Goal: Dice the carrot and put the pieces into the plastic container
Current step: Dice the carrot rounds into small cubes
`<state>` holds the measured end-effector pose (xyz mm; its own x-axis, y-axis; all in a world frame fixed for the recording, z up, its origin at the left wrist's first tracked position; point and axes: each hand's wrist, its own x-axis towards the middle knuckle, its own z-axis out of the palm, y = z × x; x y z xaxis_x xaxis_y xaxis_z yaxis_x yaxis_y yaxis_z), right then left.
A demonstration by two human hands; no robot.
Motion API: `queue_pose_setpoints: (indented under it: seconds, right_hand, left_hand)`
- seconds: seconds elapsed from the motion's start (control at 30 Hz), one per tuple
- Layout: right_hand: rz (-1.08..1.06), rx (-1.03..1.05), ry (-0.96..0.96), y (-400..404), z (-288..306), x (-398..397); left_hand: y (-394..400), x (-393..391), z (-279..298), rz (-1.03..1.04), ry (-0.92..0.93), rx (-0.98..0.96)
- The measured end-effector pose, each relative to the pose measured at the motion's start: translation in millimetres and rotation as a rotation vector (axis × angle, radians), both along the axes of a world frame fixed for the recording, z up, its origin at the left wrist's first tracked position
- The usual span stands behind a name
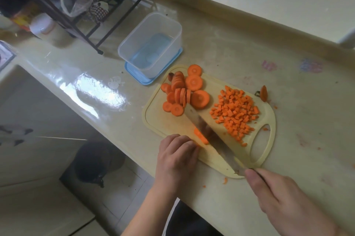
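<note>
Your left hand (175, 156) sits at the near edge of the cutting board (172, 122), its fingers (184, 142) curled down and pressing a few stacked carrot slices (200, 135) against the board. Your right hand (284, 200) grips the knife handle (258, 175), fingers wrapped round it with the thumb lying along the top, and the knife blade (211, 135) runs diagonally across the board, its edge right against those held slices and its tip reaching toward the pile of uncut rounds. Those carrot rounds (184, 93) lie in a loose heap at the far left of the board, some flat, some leaning on edge. The diced carrot (235, 112) is heaped on the right half of the board, near the handle cutout. The carrot stem end (263, 92) lies on the surface (221, 53) just past the board's far right edge. The plastic container (151, 43) stands upright just beyond the board's far left corner, resting on its blue lid (138, 77), with no carrot in it. A few orange scraps (224, 180) dot the surface near your right hand
</note>
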<state>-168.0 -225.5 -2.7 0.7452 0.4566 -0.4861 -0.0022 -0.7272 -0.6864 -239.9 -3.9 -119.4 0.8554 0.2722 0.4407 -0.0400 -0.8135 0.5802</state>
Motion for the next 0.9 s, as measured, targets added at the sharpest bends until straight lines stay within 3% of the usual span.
queue_pose_setpoints:
  seconds: [0.5, 0.9]
  right_hand:
    - [-0.03, 0.008, 0.006, -11.8, 11.8, -0.5]
    - [-0.058, 0.018, 0.053, -22.3, 9.6, 2.5]
  left_hand:
    - [-3.7, 10.4, 2.3, -0.042, 0.013, -0.014]
    - [-13.8, 22.5, 5.9, 0.07, 0.104, -0.052]
